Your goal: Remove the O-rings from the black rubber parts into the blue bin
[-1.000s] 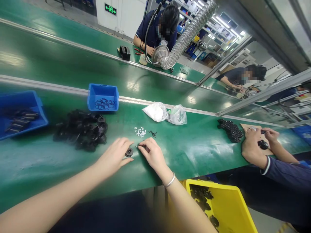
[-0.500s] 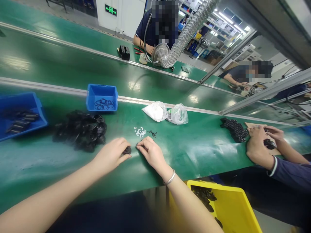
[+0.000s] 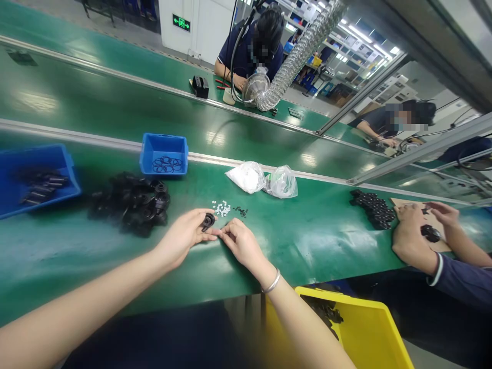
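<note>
A black round plastic part (image 3: 208,221) with a ringed centre is held between the thumb and fingers of my left hand (image 3: 188,231). My right hand (image 3: 239,240) is pinched close beside it, its fingertips meeting my left fingertips; whatever they hold is too small to make out. Just beyond my hands lie a scatter of small white pieces (image 3: 222,208) and a few small black pieces (image 3: 242,211) on the green table (image 3: 307,225). To the left of my left hand is a heap of black plastic parts (image 3: 134,202).
Blue bins stand at the left, one with black rings (image 3: 163,154), one with dark cylinders (image 3: 36,174). Two plastic bags (image 3: 248,178) lie against the rail. A yellow crate (image 3: 361,323) sits below the table edge. At right a co-worker's hands (image 3: 417,230) work near black parts (image 3: 372,208).
My left hand has moved right and slightly up, turning the black part's face more toward me. Its fingertips now meet those of my right hand, which has barely moved.
</note>
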Tool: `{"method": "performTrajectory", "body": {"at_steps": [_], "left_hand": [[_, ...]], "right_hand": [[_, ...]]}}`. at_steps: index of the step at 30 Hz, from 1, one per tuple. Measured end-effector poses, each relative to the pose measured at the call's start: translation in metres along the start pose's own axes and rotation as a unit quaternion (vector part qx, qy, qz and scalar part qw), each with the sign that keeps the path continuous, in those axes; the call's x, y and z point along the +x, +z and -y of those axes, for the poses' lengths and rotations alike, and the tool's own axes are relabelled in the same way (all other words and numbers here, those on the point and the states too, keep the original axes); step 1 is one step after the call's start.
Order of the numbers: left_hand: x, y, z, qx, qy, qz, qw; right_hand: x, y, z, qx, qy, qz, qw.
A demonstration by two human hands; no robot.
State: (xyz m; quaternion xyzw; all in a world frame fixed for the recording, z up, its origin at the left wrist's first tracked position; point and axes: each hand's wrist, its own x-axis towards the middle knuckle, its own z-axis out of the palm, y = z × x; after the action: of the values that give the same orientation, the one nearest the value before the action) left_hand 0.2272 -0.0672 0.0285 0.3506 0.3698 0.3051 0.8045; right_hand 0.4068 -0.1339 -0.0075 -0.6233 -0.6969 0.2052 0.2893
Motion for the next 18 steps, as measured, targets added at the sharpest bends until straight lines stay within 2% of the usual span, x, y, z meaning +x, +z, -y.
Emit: {"method": "performTrajectory", "body": {"at_steps": [2,4,7,9,13,18], "left_hand": [[0.003,0.0,0.007,0.011,0.022,0.0,1.0],[0.005,-0.003,0.015,0.039,0.05,0.017,0.998],[0.004,-0.008,0.026,0.099,0.079,0.076,0.989],[0.002,-0.011,0.032,0.138,0.091,0.107,0.98],[-0.005,-0.013,0.039,0.232,0.132,0.126,0.955],[-0.011,-0.014,0.039,0.36,0.159,0.111,0.912]], "right_hand": [[-0.002,-0.001,0.0,0.007,-0.014,-0.01,1.0],[-0.004,-0.005,0.004,0.023,-0.005,-0.049,0.999],[-0.009,-0.012,0.016,0.039,0.01,-0.129,0.991],[-0.011,-0.012,0.025,0.033,-0.01,-0.156,0.987],[-0.015,-0.001,0.032,-0.005,-0.072,-0.159,0.985],[-0.019,0.009,0.028,-0.098,-0.12,-0.147,0.977]]}}
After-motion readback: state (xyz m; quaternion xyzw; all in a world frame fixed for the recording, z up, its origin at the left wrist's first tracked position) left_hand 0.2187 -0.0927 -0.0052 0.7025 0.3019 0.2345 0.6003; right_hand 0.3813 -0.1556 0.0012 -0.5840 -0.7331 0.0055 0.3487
